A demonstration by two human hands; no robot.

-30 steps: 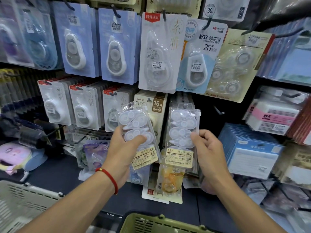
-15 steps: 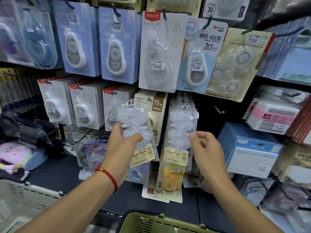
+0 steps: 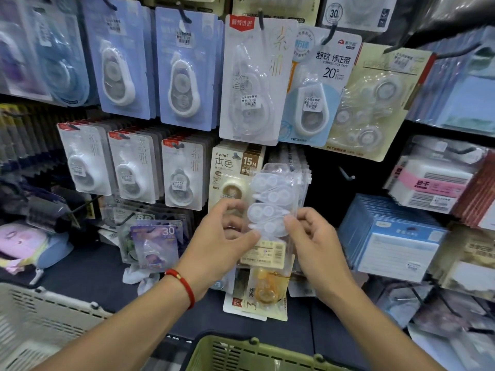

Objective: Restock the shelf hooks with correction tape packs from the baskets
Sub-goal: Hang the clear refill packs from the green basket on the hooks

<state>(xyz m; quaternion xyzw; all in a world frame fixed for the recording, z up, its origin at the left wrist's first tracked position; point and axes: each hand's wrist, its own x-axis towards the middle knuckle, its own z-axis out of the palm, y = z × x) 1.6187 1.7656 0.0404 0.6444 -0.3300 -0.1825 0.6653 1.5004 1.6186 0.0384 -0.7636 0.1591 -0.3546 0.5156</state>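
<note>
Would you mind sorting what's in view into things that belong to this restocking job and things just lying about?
Job: clear multi-tape pack, held by left hand and right hand; hanging row behind it; green basket; white basket.

Lying about: pink plush; blue notepad stack; orange tape pack.

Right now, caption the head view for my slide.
Both hands hold a clear correction tape pack at the shelf hooks.

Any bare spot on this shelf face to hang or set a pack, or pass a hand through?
One bare hook sits in the dark gap right of the clear multi-pack both hands hold, left hand, right hand, and above the blue boxes. The dark ledge above the white basket shows bare patches. Elsewhere, hooks are packed.
</note>
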